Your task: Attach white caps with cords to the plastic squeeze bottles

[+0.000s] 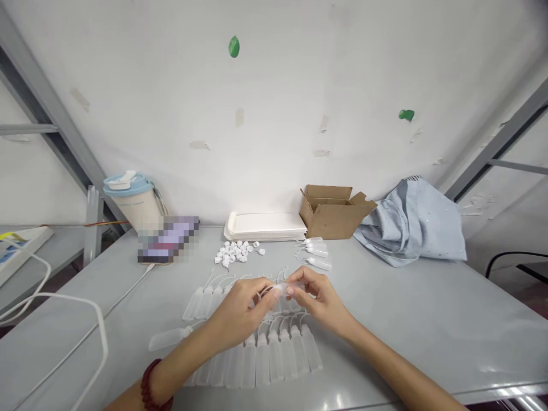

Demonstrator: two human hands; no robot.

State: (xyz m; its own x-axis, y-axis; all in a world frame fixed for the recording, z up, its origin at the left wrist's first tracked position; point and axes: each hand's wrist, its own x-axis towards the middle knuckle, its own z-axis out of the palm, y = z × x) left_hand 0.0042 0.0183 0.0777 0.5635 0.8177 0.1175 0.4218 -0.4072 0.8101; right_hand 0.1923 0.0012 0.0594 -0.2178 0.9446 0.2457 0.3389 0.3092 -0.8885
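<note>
Over the middle of the grey table [428, 308] my left hand [242, 311] and my right hand [319, 299] meet, both pinched on one small clear plastic squeeze bottle [282, 288] held between their fingertips. Under the hands lie rows of several similar clear bottles [274, 357] with thin strap caps, and more of them lie at the left [203, 297]. A heap of small white caps [235, 252] sits beyond the hands. Three finished-looking bottles [315, 254] lie at the right of the caps. A red bead bracelet [148, 388] is on my left wrist.
At the back stand a stack of white trays [265, 226], an open cardboard box [331, 211], a light blue cloth [411, 225] and a lidded cup [131, 200] beside a blurred object. White cables [85, 308] run across the left side.
</note>
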